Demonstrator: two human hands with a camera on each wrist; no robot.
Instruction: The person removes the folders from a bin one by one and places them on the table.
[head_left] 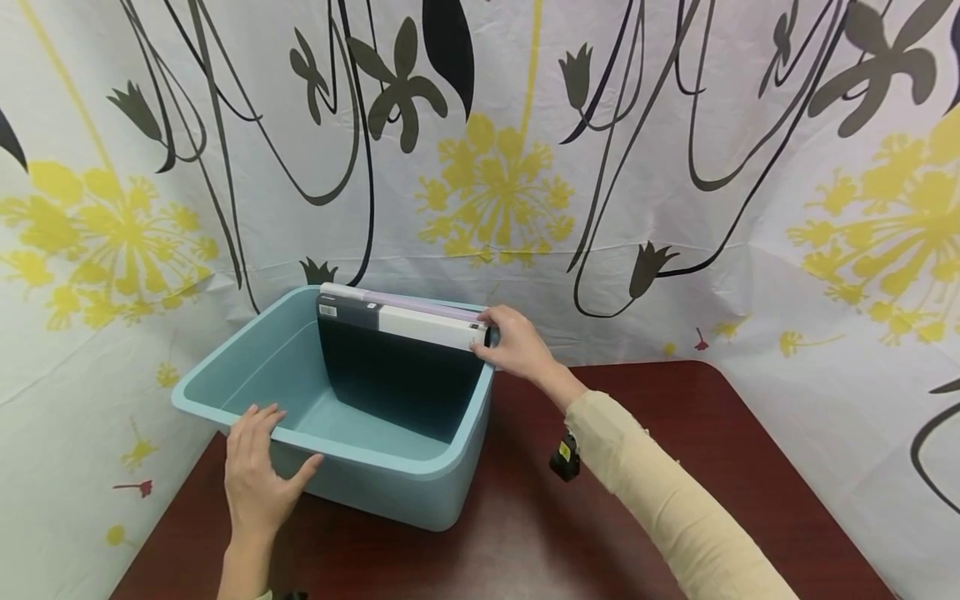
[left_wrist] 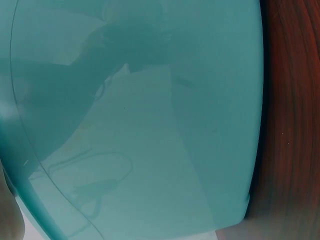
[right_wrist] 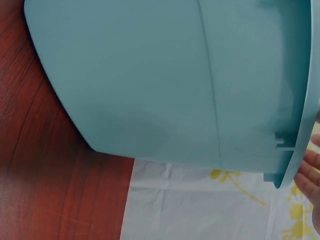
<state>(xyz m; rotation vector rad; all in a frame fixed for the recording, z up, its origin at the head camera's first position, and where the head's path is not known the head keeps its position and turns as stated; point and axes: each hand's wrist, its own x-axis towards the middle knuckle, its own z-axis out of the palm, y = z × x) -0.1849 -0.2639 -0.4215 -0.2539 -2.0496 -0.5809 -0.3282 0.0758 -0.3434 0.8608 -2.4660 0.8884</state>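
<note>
A light blue plastic tub (head_left: 360, 454) stands on the table, its sides also filling both wrist views. Inside, against the far wall, a flat black item (head_left: 405, 383) like a binder or box leans on edge. Its top edge is white and dark grey with a small label, and a pale purple strip (head_left: 427, 307) shows behind it. My right hand (head_left: 517, 343) grips the right end of that top edge, thumb in front and fingers over the back, at the tub's far right corner. My left hand (head_left: 258, 475) rests on the near rim with fingers extended and thumb spread.
The dark red wooden table (head_left: 645, 467) extends to the right and front of the tub. A white curtain (head_left: 465, 225) with yellow and grey flowers hangs close behind the tub and along both sides. A black device (head_left: 564, 458) is at my right wrist.
</note>
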